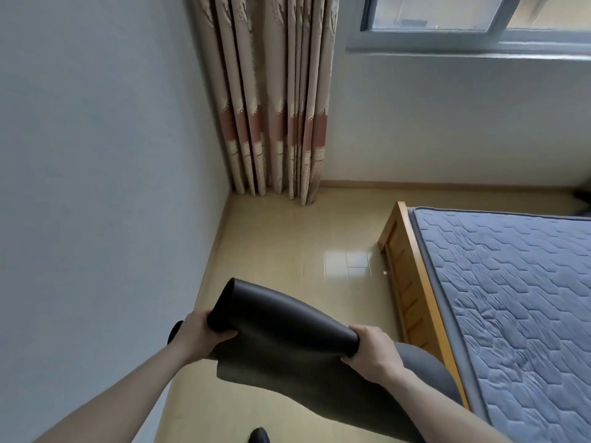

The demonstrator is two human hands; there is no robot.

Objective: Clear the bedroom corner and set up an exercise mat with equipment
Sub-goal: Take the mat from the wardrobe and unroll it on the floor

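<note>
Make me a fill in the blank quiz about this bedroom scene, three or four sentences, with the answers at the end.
1. Both hands, the left hand and the right hand, grip a dark rubbery exercise mat that is partly ____.
2. The patterned beige and red curtain hangs in the room's ____.
3. The grey quilted mattress lies on a ____ bed frame.
4. The glossy beige tiled floor reflects light from the ____.

Missing words: rolled; corner; wooden; window
</note>
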